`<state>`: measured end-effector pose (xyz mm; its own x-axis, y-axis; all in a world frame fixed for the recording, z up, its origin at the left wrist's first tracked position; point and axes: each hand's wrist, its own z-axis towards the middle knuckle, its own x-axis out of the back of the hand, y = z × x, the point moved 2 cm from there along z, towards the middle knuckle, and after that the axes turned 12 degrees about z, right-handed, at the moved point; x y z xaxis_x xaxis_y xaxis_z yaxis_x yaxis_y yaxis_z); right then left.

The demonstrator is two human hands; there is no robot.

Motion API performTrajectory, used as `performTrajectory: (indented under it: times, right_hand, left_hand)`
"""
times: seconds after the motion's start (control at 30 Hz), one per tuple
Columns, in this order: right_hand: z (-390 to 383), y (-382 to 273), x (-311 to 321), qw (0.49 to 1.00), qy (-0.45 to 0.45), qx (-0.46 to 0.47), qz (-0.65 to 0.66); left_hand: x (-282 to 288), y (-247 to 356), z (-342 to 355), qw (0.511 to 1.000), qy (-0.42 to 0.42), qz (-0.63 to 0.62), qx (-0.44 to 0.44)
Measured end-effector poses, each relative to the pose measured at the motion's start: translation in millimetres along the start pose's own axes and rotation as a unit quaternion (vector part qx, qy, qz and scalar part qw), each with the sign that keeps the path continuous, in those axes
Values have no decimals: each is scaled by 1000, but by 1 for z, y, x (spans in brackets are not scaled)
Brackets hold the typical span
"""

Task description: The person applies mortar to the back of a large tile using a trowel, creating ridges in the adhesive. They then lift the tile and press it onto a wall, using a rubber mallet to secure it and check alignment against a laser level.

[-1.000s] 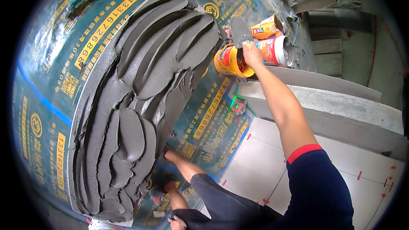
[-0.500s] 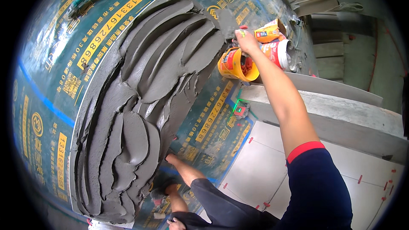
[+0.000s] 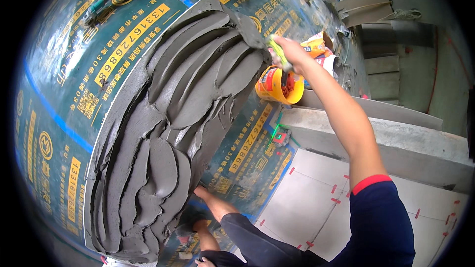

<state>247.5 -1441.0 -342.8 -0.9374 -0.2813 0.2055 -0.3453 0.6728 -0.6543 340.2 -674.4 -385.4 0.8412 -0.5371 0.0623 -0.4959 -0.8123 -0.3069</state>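
My right hand point(image 3: 292, 54) is closed round the yellow-green and pink handle of a trowel point(image 3: 250, 30). Its grey, mortar-smeared blade lies against the upper right end of the wet mortar point(image 3: 190, 74). That mortar covers a long slab point(image 3: 105, 126) in thick, curved ridges, and a pale strip of slab shows along the left side. Just below my right hand stands a yellow bucket point(image 3: 271, 85) with red things inside. My left hand point(image 3: 204, 262) shows only in part at the lower edge, beside my dark shorts; its fingers are mostly cut off.
Printed green floor sheeting point(image 3: 133, 34) with blue tape surrounds the slab. A small laser level point(image 3: 281, 137) throws green light by a concrete ledge point(image 3: 341, 128). Pale floor tiles point(image 3: 297, 188) with red spacers lie at right. A green power tool point(image 3: 106, 0) rests far left.
The trowel blade has come down and left, from beyond the slab's far right end onto the mortar there. My right hand has turned with it. The whole view has shifted slightly.
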Motion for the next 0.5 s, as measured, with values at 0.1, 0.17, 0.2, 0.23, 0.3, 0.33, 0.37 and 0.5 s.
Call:
performTrajectory:
  times: [0.1,0.17,0.2,0.23,0.3,0.33,0.37,0.5]
  right_hand:
    - [65,-13,-18,998,23,-35,36]
    - [96,-15,-16,997,58,-20,38]
    - [109,-13,-8,996,92,13,-7]
    - [119,-2,6,996,93,12,-9]
    - [128,-1,42,946,211,106,-222]
    - [123,8,45,884,250,152,-364]
    - [110,23,44,799,282,194,-495]
    - [46,18,30,875,206,204,-388]
  left_hand:
    - [14,8,-3,1000,-11,0,24]
    - [12,6,0,1000,-3,2,25]
    - [10,7,2,1000,3,1,18]
    - [10,7,2,1000,1,2,17]
    - [10,15,2,1000,5,-18,4]
    - [8,13,2,1000,4,-22,7]
    - [3,8,2,1000,9,-27,10]
    - [-11,0,3,999,8,-47,13]
